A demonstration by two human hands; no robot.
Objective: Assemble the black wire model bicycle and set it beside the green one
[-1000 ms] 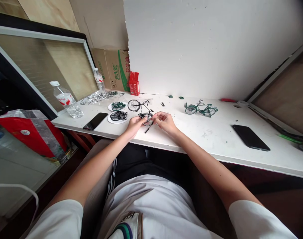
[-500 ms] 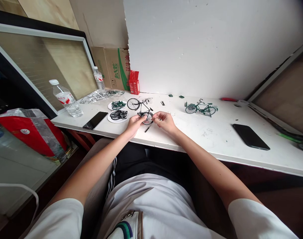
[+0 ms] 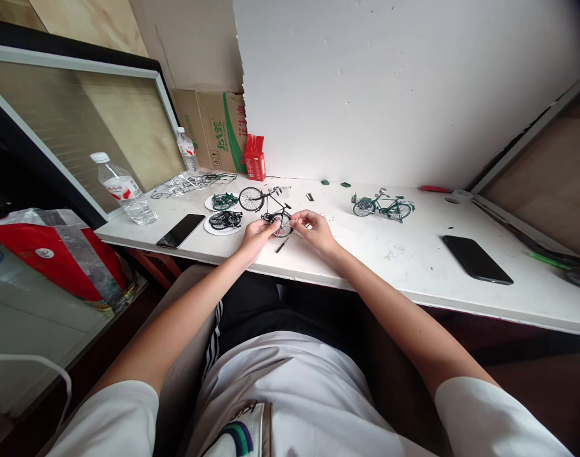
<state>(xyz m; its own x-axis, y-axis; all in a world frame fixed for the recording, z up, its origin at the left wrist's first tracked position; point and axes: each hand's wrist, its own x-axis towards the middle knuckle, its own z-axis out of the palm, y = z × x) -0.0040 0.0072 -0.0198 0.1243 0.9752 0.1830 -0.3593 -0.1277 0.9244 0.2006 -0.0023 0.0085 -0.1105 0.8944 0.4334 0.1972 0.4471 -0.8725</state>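
Observation:
A black model bicycle (image 3: 274, 206) stands between my hands on the white table, its rear wheel toward me. My left hand (image 3: 257, 240) is closed on it near that wheel, thumb and fingers at the frame. At the wheel's right side, my right hand (image 3: 314, 230) is pinched; whatever lies between its fingertips is too small to make out. Just below the wheel rests a thin black piece (image 3: 281, 246). A finished-looking green model bicycle (image 3: 384, 206) stands farther right.
Left of my hands are two white plates holding green bicycle parts (image 3: 224, 201) and black bicycle parts (image 3: 225, 219). A phone (image 3: 181, 230) and a water bottle (image 3: 124, 190) are at left, another phone (image 3: 477, 259) at right. A red box (image 3: 255, 157) stands behind.
The whole view has shifted slightly. Both hands keep nearly the same pose at the black bicycle's rear wheel; nothing else visibly differs.

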